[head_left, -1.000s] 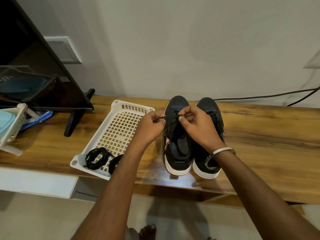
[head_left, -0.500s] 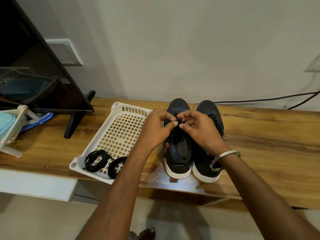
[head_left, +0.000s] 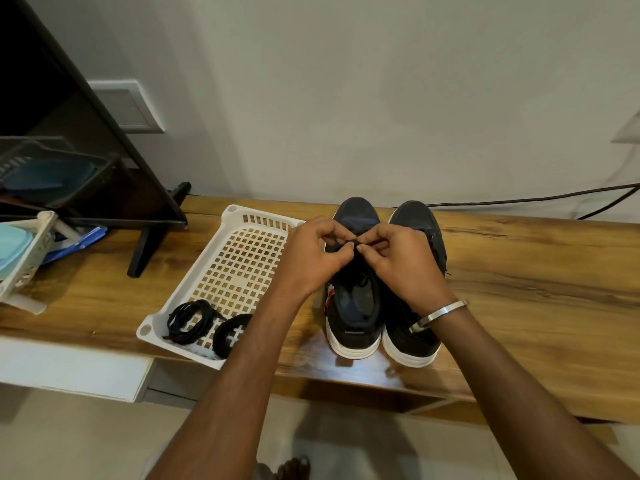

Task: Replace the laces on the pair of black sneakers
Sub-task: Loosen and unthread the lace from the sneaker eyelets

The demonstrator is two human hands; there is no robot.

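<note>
A pair of black sneakers stands side by side on a wooden shelf (head_left: 519,271), toes toward the wall. The task looks to be at an early stage: the left sneaker (head_left: 351,306) is being worked on near its front eyelets, while the right sneaker (head_left: 414,327) appears untouched, and two coiled black laces (head_left: 207,323) lie unused in a white basket (head_left: 228,271) just beside the shoes (whether the lace in hand is old or new cannot be told). Most of the job seems left to do.

Both hands meet over the left sneaker. The left hand (head_left: 311,258) has its fingers curled, thumb and forefinger pinching a dark lace (head_left: 348,242). The right hand (head_left: 401,261), a metal bangle (head_left: 438,313) on its wrist, is likewise curled and pinches the same lace, fingertips almost touching those of the left.
</note>
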